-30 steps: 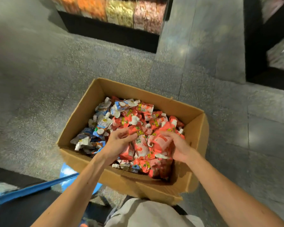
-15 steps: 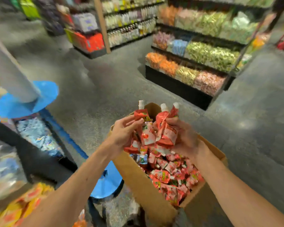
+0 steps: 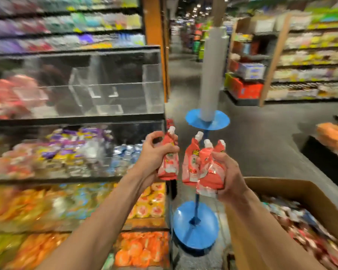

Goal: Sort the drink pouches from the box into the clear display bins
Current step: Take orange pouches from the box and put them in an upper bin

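Standing upright with its white cap at 12 o'clock, one red drink pouch [image 3: 169,164] is gripped in the left hand [image 3: 152,154], whose fingers [image 3: 151,138] are curled round its neck and body. A bunch of red pouches [image 3: 201,168], three caps showing, is clutched by the right hand [image 3: 230,178], its fingers [image 3: 218,157] wrapped about their lower halves. The two handfuls are held just apart. The cardboard box [image 3: 293,190], filled with more pouches [image 3: 304,236], is seen at 4 o'clock of the hands. A clear display bin [image 3: 115,84], blurred, is set on a shelf [image 3: 76,119] at 10 o'clock. A blue stand [image 3: 195,227] is seen at 6 o'clock.
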